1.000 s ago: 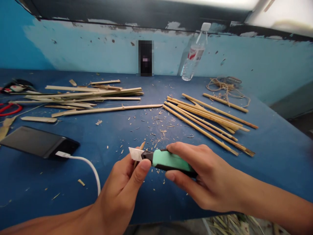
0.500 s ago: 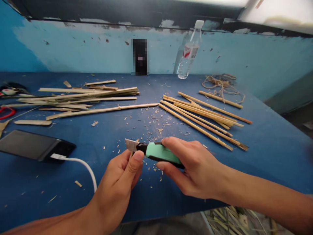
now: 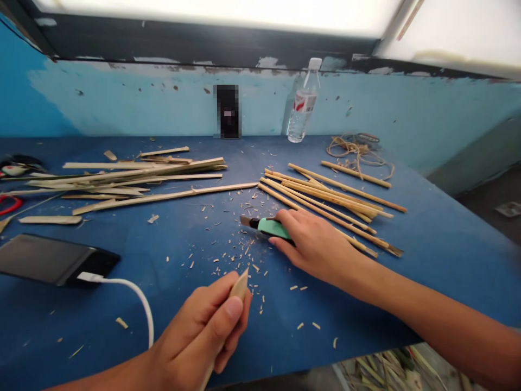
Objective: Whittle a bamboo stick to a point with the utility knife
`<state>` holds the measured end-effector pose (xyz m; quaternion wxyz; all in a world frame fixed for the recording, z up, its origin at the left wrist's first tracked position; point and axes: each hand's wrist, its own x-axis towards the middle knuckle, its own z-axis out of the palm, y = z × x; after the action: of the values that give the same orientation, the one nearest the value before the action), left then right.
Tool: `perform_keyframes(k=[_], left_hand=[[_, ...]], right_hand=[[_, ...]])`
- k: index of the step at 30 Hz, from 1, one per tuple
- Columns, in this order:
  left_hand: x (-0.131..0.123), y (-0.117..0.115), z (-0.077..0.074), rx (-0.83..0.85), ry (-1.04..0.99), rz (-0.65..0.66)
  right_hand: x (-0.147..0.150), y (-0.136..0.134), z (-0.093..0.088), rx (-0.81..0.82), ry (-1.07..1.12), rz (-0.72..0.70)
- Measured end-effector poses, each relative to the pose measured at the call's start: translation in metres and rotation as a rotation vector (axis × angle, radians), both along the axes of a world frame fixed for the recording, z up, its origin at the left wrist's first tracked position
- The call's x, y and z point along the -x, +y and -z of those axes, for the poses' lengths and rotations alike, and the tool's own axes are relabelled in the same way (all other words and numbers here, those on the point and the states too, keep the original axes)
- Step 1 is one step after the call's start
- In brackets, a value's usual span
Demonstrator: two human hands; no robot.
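Note:
My left hand [image 3: 207, 326] is closed around a pale wooden strip [image 3: 240, 285], its pointed tip sticking up past the thumb. My right hand [image 3: 313, 239] grips a green and black utility knife [image 3: 273, 228], whose blade points left, low over the blue table [image 3: 183, 304]. Small shavings lie scattered below the blade and between the two hands. Just behind my right hand lies a group of round yellowish sticks [image 3: 325, 198]. The palm side of my right hand is hidden.
Flat split strips [image 3: 142, 174] lie at the left, near a phone [image 3: 57, 258] with a white cable [image 3: 140, 298]. A water bottle [image 3: 302, 106] and a dark blurred device [image 3: 228, 113] stand by the wall. Twine [image 3: 358, 149] lies back right; red-handled scissors [image 3: 10, 203] far left.
My right hand has moved the knife forward, away from my left hand. My left hand has come lower and slightly right, with the strip's tip now uncovered. The camera view has tilted up.

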<state>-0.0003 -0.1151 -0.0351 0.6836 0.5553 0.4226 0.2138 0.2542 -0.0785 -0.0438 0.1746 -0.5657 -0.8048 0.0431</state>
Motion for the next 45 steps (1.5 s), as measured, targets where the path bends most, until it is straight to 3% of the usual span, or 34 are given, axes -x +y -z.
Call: perform_keyframes(k=[4,6,9,11,18,22,29,34,39,45], left_hand=[[0.001,0.000,-0.002,-0.002,0.108,0.090],[0.003,0.005,-0.001,0.064,0.114,0.198],[0.006,0.012,0.000,0.106,0.098,0.275],[0.005,0.015,0.001,0.103,0.105,0.298],[0.005,0.014,0.002,0.126,0.126,0.391],[0.009,0.014,-0.001,0.167,0.165,0.345],[0.008,0.015,-0.009,0.200,0.271,0.418],[0.005,0.011,-0.008,0.250,0.228,0.336],[0.004,0.014,-0.008,0.309,0.149,0.344],[0.004,0.016,-0.011,0.266,0.144,0.350]], right_hand=[[0.000,-0.004,-0.006,-0.044,0.056,-0.084],[0.000,-0.008,-0.015,-0.011,0.206,-0.259],[0.003,-0.017,-0.027,0.183,0.517,-0.635],[0.007,-0.021,-0.027,0.237,0.574,-0.723],[0.012,-0.020,-0.010,0.209,0.726,-0.708],[0.000,-0.013,-0.019,0.257,0.733,-0.680],[-0.019,-0.006,-0.027,0.363,0.726,-0.614],[-0.025,0.000,-0.026,0.399,0.686,-0.604],[-0.031,0.007,-0.025,0.355,0.652,-0.538],[-0.027,0.002,-0.025,0.357,0.680,-0.624]])
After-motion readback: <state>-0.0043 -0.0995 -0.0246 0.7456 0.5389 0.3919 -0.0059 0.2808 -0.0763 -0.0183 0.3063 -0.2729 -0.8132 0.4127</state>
